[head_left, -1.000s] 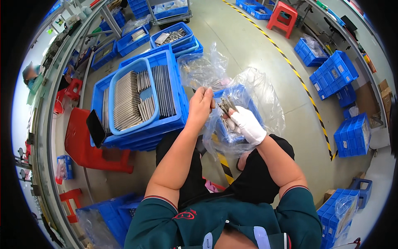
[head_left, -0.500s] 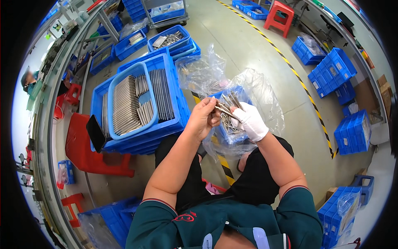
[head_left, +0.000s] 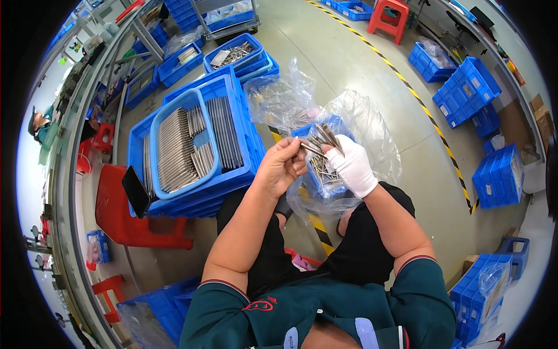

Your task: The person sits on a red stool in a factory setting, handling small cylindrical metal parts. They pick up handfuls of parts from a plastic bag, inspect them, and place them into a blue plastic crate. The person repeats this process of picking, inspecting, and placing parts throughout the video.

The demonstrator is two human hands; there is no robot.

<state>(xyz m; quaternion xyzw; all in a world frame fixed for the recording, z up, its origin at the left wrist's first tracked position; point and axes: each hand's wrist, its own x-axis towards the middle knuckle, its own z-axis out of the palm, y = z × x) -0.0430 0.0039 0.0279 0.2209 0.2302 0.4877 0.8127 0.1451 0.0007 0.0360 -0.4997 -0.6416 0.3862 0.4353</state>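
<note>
Since a second ago, the bare left hand (head_left: 282,161) has been lowered a little toward the body, and the metal rods (head_left: 327,138) have been spread so that some are slanted across to its fingertips. Its grip is closed in a pinch at the end of these slanted rods. By the right hand (head_left: 353,168), covered in a white glove (head_left: 360,177) from which a bare fingertip is shown, the bundle is gripped firmly, its ends fanned out past the fingers. Both hands are held above a blue bin (head_left: 330,191), the left one by its left edge and the right one over its right edge. Inside the bin, loose rods (head_left: 323,173) are piled at mixed angles. A clear plastic bag (head_left: 372,128) is draped past the bin's right edge, and the floor (head_left: 421,168) is shown beyond it.

To the left, a large blue crate (head_left: 251,136) is topped by a light blue tray (head_left: 217,152), in which neat rows of rods (head_left: 174,154) are laid. More rods (head_left: 224,132) are lined up along the crate's right edge. A black phone (head_left: 135,192) is propped at the crate's near left corner, with a red stool (head_left: 119,203) just beside it.
</note>
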